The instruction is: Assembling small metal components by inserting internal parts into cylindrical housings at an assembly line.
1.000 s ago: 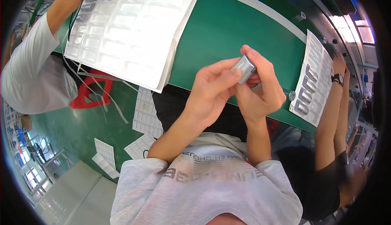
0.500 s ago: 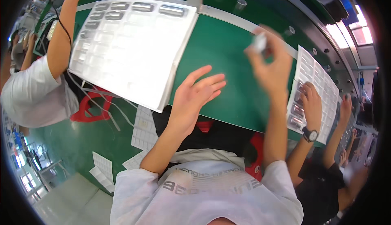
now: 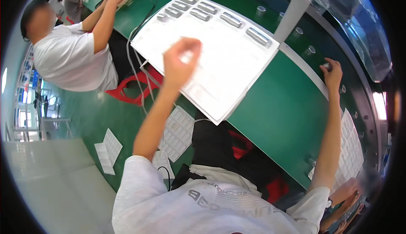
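Note:
My left hand is over the white moulded tray, slightly blurred. Its thumb and fingers curl together in a pinch, and whatever they may hold cannot be made out. Shiny metal cylinders lie on their sides in pockets along the tray's far edge and far left corner. Stretched out to the far right, my right hand has its fingers round a small metal cylinder on the dark green strip beyond the table's pale rail.
More metal cylinders stand upright along the far strip. A post rises behind the tray's far right corner. Another white tray lies at right, near another person's arms. A person sits at left. White trays lie below the table.
My left hand has moved from the green tabletop to over the tray, its fingers curling in. My right hand has reached out to the far strip. The view has turned leftward.

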`<act>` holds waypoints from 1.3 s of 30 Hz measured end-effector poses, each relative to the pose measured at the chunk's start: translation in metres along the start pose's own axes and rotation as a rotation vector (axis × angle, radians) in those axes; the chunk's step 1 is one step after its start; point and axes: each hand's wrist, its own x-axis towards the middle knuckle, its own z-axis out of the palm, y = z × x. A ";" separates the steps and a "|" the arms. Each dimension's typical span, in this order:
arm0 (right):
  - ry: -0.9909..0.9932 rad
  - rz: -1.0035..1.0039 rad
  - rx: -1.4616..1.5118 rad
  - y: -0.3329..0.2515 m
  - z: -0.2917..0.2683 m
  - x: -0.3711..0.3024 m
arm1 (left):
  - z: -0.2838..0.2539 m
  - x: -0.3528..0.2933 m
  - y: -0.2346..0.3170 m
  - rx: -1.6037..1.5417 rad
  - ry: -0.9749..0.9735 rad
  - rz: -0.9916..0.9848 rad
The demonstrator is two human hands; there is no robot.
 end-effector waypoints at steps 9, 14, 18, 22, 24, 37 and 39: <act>0.124 -0.099 -0.098 -0.045 -0.054 -0.014 | -0.086 0.182 -0.219 0.888 -0.058 0.114; -0.186 0.251 -0.026 -0.132 -0.168 -0.138 | -0.100 0.186 -0.240 0.944 -0.027 0.208; -0.347 0.434 -0.210 -0.165 -0.177 -0.208 | -0.075 0.182 -0.233 0.896 -0.026 0.276; -0.373 0.522 -0.239 -0.155 -0.161 -0.237 | -0.083 0.187 -0.224 0.890 -0.104 0.224; -0.336 0.511 -0.216 -0.152 -0.159 -0.235 | -0.084 0.184 -0.214 0.893 -0.078 0.174; 0.040 0.094 -0.310 0.010 -0.062 0.038 | -0.029 0.030 -0.027 0.216 -0.191 0.239; -0.244 0.281 -0.337 0.021 -0.037 0.059 | -0.012 -0.011 0.019 0.117 -0.318 0.199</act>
